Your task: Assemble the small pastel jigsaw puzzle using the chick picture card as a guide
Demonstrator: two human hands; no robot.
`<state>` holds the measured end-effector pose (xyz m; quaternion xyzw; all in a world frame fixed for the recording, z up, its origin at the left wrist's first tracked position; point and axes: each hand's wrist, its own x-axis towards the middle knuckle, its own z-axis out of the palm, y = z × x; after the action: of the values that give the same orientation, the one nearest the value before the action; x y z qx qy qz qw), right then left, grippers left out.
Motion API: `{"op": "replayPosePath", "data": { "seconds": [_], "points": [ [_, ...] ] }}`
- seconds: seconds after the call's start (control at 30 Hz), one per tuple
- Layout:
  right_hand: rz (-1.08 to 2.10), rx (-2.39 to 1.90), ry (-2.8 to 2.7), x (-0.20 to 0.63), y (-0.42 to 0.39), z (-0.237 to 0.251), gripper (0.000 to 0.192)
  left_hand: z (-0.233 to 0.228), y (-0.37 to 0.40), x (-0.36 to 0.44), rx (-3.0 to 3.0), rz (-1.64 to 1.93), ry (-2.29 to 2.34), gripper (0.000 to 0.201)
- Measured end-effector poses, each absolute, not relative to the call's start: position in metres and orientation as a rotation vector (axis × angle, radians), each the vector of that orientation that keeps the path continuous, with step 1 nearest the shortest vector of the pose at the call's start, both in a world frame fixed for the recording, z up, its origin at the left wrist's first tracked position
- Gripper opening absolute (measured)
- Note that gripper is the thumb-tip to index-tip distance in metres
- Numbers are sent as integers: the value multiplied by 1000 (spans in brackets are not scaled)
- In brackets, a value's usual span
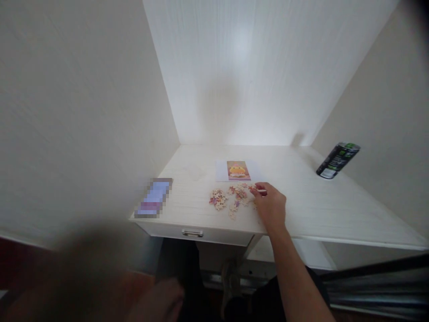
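Puzzle pieces (231,199) lie loose on the white desk (315,201), in small clumps just in front of the picture card (238,170), which I take as my landmark. From what I see, the work is barely begun: no joined section shows, only scattered pieces, so nearly all the fitting is left, as far as I can judge.

My right hand (271,206) rests on the desk just right of and nearer me than the card, at the right edge of the pieces. Its grip is partly curled, fingertips pinched on what looks like one small piece, though it is too small to be sure. My left hand (157,302) is a blur low in view, well below the card and off the desk; I cannot tell its grip.

Left of the card lies a phone (154,198), its screen blurred. Far right of the card stands a dark can (338,160) with green on its label; no writing is readable, nor on the card.
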<state>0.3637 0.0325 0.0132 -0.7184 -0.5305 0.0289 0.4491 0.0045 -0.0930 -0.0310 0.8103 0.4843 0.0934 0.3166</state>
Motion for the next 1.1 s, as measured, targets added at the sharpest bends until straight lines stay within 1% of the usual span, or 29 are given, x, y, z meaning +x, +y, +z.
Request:
{"op": "replayPosePath", "data": {
  "seconds": [0.1,0.2,0.3,0.37,0.43,0.5,0.6,0.83,0.9,1.03,1.1],
  "points": [
    [64,-1798,-1274,364,32,15,23,-14,-59,39,2366,384,1099,17],
    [56,-1803,-1282,366,32,13,26,10,-26,73,2510,702,921,16],
    [53,-1815,-1310,368,35,10,30,25,9,105,2586,884,870,15],
    [47,-1831,-1309,369,38,9,31,30,32,128,2624,933,908,17],
    [36,-1853,-1309,369,41,8,31,34,51,152,2671,906,933,18],
    [24,-1877,-1344,368,43,9,30,37,66,173,2722,808,976,23],
    [4,-1883,-1428,367,44,10,31,39,80,197,2750,717,1054,25],
    [80,-1731,-1464,368,47,9,36,34,96,205,2755,618,1061,20],
    [86,-1707,-1469,368,47,10,32,34,100,201,2757,589,1048,20],
    [96,-1749,-1552,362,42,14,17,36,105,192,2769,547,1039,22],
    [109,-1774,-1640,359,39,16,15,37,107,188,2779,533,1046,23]
  ]
}}
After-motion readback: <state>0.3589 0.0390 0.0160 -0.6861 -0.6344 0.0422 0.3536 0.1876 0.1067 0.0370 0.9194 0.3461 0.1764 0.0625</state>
